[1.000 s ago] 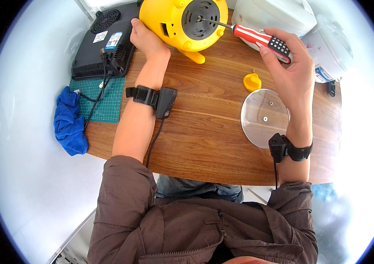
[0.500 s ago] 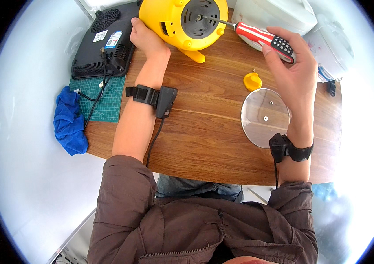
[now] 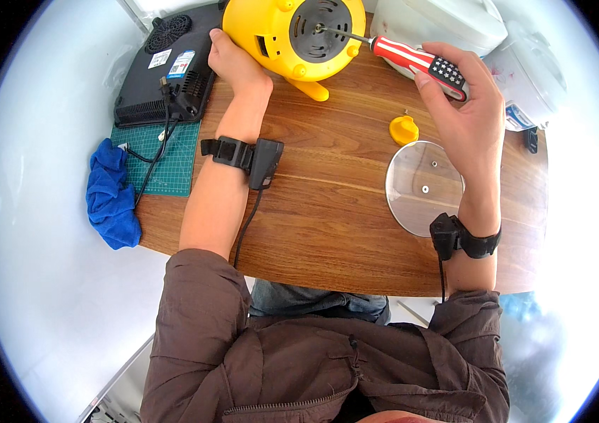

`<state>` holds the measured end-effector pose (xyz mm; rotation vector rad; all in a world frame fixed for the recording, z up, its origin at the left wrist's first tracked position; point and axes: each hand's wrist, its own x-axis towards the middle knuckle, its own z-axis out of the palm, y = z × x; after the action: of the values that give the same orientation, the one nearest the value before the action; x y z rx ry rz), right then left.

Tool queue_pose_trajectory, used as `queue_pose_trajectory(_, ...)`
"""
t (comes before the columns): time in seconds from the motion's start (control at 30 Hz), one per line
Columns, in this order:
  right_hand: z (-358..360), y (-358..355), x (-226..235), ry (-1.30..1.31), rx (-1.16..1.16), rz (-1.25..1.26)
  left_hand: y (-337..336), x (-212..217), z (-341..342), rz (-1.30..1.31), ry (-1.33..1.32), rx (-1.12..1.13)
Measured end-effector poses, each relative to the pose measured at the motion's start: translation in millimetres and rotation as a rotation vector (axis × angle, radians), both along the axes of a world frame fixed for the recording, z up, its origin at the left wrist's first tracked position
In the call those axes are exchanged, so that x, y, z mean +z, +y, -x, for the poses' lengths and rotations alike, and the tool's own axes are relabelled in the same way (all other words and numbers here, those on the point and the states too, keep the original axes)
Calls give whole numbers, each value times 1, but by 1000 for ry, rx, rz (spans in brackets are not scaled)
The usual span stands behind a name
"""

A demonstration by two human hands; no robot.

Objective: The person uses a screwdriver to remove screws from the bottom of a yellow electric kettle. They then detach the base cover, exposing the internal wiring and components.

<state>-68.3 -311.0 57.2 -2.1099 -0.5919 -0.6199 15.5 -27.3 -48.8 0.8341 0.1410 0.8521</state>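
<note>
A yellow electric pot (image 3: 271, 49) lies on its side at the far edge of the view, its black slotted base plate (image 3: 306, 44) turned toward me. My left hand (image 3: 237, 65) grips its left side; most of the fingers are hidden behind the pot. In my right hand (image 3: 465, 99) is a screwdriver (image 3: 402, 55) with a red, white and black star-patterned handle. Its shaft reaches left, and the tip meets the centre of the base plate. Closer to me lie a yellow knob (image 3: 404, 131) and a round glass lid (image 3: 416, 204).
A black appliance (image 3: 144, 84) with a cable rests at the left on a green cutting mat (image 3: 176, 173), beside a blue cloth (image 3: 110, 201). White containers (image 3: 440, 25) stand at the back right. The wooden table's (image 3: 320, 233) near edge curves before me.
The screwdriver's handle and my right hand have shifted slightly left, with the tip still at the plate's centre. My left hand and the pot look unmoved.
</note>
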Motion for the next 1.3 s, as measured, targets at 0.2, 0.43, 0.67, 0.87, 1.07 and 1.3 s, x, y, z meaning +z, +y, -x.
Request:
queue_pose_trajectory(0.2, -1, 0, -1, -4, -5, 9, 0, 0, 1, -3, 5, -3)
queue_pose_trajectory(0.43, 0, -1, 0, -28, -5, 32, -1, 0, 4, -28, 30, -2)
queue_pose_trajectory(0.67, 0, -1, 1, -14, 3, 24, 1, -2, 1, -16, 5, -5)
queue_pose_trajectory(0.87, 1, -1, 2, -17, -3, 26, -1, 0, 3, -6, 22, -12)
queue_pose_trajectory(1.07, 0, 0, 0, -34, 2, 16, -2, 0, 3, 1, 15, -13)
queue_pose_trajectory(1.3, -1, 0, 0, -63, 13, 16, 0, -2, 0, -12, 0, -8)
